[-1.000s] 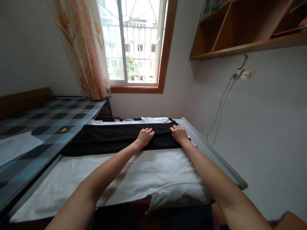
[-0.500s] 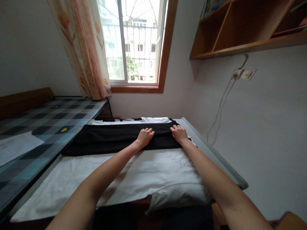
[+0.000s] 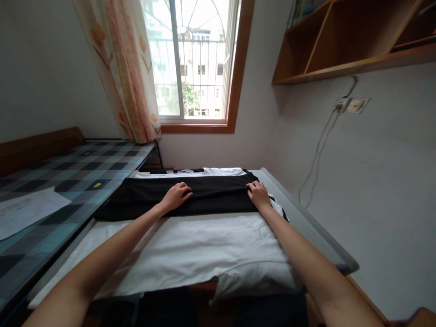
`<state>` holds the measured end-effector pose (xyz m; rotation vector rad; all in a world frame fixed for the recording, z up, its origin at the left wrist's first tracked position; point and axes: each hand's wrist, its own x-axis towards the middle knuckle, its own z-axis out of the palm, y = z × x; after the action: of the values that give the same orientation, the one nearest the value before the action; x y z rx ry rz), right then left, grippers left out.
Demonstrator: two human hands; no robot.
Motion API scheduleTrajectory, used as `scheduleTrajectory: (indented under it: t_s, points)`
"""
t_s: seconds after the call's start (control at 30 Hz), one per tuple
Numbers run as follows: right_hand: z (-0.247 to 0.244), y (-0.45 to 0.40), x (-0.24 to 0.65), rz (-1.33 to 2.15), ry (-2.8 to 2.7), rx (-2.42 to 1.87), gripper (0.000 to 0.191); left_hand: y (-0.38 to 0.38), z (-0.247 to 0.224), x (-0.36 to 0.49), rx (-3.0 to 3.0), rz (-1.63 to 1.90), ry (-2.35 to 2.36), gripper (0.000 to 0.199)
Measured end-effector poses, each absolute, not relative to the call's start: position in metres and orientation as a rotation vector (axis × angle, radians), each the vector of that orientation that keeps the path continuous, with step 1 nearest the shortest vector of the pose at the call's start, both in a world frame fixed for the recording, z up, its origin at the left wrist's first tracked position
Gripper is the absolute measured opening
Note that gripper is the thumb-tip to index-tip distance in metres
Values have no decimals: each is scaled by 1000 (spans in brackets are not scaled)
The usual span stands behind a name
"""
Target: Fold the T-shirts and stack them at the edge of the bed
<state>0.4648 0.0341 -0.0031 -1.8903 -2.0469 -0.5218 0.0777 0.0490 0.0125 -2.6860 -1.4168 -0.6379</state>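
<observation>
The left hand [image 3: 176, 196] has slid leftward along the black cloth [image 3: 218, 193], opening a wider gap between it and the right hand [image 3: 259, 195], which stays near the cloth's right end. The view has also turned slightly to the right.

Taking twelve o'clock as straight ahead of the person, the black cloth lies in a long, folded band across twelve, on the pale grey table [image 3: 297, 211]. The left hand rests on it toward eleven, loosely open, its fingers a little bent and the thumb apart. The right hand is toward one, its fingers curled down on the cloth; I can't tell from here whether they pinch it.

Nearer the person, at twelve, a white cloth [image 3: 190, 245] is spread over the table, lightly creased, its near right part bunched and hanging past the front edge. Beyond the black band, white and black fabric [image 3: 223, 171] shows along the far side.

Between nine and eleven there's a bed with a checked surface [image 3: 85, 172], and a sheet of paper [image 3: 30, 211] lies on it at ten. A flowered curtain [image 3: 129, 68] hangs at eleven beside the barred window [image 3: 200, 68] at twelve. Up at one to two is a wooden shelf [image 3: 337, 45], with a wall socket [image 3: 357, 105] and a dangling cord [image 3: 318, 145] below it.
</observation>
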Motion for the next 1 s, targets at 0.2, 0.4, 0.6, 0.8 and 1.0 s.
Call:
scheduleTrajectory:
  t_s: [0.2,0.4,0.6,0.8,1.0]
  points:
    - [5,26,457,-735,-2085,-1878,26,51,9,-55,-2261,-312,-1835,53]
    - [16,30,425,-652,-2056,-1778,27,45,-1,-110,-2054,-98,-2069,58]
    - [27,33,364,-421,-2585,-1149,25,43,-5,-104,-2034,-121,-2080,58]
    - [29,37,364,-592,-2702,-1211,24,43,-5,-108,-2037,-132,-2077,59]
    - [18,34,425,-666,-2428,-1525,37,45,-7,-109,-2050,-145,-2083,60]
